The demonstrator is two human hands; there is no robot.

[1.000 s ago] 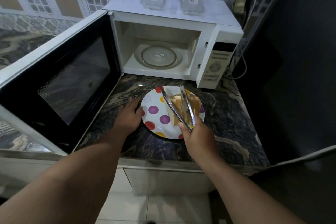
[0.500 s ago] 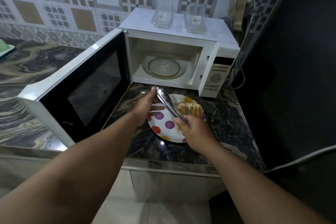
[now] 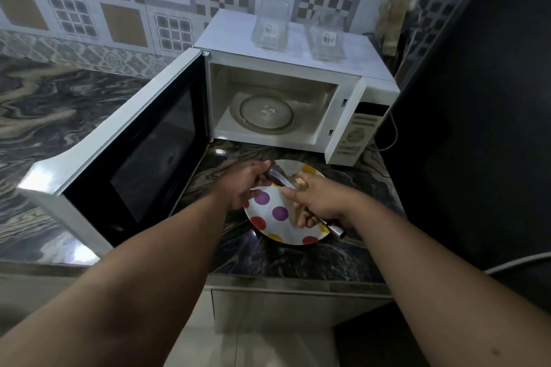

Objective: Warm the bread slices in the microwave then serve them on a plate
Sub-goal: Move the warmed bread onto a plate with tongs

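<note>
A white plate [image 3: 278, 228] with coloured dots lies on the dark marble counter in front of the white microwave [image 3: 286, 74]. Bread slices [image 3: 299, 183] lie on the plate, mostly hidden behind my right hand. My right hand [image 3: 317, 202] grips the metal tongs [image 3: 280, 179] around their middle, and their hinged end [image 3: 337, 230] sticks out behind the hand. My left hand [image 3: 244, 185] pinches the tongs' tips above the plate's far left rim. The microwave's cavity holds only its glass turntable [image 3: 267, 113].
The microwave door [image 3: 134, 152] swings wide open to the left, over the counter [image 3: 298, 259]. Two clear plastic containers [image 3: 269, 25] stand on top of the microwave. A dark wall closes the right side, with a white cable [image 3: 393, 134] beside the control panel.
The camera has pulled back. My left hand has closed on the tongs' tips, and my right hand has slid forward over the bread and now covers most of it.
</note>
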